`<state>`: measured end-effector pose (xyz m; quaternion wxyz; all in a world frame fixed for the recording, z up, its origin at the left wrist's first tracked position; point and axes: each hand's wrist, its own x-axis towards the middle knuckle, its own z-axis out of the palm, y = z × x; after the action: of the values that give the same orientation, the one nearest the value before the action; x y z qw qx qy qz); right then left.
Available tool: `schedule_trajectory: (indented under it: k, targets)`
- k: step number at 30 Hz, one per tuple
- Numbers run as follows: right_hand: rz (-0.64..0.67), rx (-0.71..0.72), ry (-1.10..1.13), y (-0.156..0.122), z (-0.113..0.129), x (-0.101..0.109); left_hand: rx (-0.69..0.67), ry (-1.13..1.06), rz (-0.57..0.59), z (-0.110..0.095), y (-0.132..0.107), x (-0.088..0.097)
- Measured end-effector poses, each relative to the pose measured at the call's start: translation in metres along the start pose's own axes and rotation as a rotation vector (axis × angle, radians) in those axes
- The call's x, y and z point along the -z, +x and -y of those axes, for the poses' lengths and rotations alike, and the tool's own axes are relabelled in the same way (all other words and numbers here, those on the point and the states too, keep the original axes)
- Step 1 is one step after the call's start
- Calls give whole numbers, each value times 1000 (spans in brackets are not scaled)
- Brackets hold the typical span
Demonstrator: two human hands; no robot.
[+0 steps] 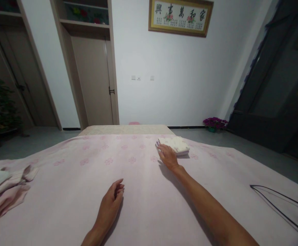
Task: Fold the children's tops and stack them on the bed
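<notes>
At one o'clock a folded cloth [176,145] is touched by the flat, open right hand [168,156]. The left hand [111,201] is rested loosely curled, empty. Pink clothes [7,194] at nine o'clock are not yet folded.

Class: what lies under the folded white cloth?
The pink sheet, which spreads out around the cloth. The right hand touches its near edge. The patch directly beneath is covered.

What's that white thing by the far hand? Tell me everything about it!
It is a white cloth, folded into a small, thick, soft-looking rectangle. It lies flat near the far edge of the pink flowered sheet. The right hand rests open against its near left side, fingertips at its edge. Nothing else touches it.
</notes>
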<state>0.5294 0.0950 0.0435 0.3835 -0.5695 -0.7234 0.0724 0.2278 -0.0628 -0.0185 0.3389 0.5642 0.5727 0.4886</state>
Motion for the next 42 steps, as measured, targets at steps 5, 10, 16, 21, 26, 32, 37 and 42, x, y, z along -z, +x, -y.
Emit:
schedule_trajectory:
  k: [5,10,16,21,26,32,37,42]
  targets:
    - [415,95,-142,-78,30,-22,-18,-28,12,1,0,1]
    - [558,83,-256,-124,50,-24,-51,-67,-7,0,-2,3]
    - [434,116,-341,-135,50,-33,-61,-136,-44,1,-3,1]
    - [334,160,-322,-134,38,-40,-174,45,-126,10,9,32]
    - [278,176,-303,-134,31,-43,-241,690,-371,16,34,132]
    - [239,167,-297,-133,26,-48,-105,1025,-893,11,36,265]
    - [234,170,-285,-132,27,-49,-20,951,-1120,2,13,330]
    - [231,169,-285,-132,27,-48,344,865,-1195,22,-3,376]
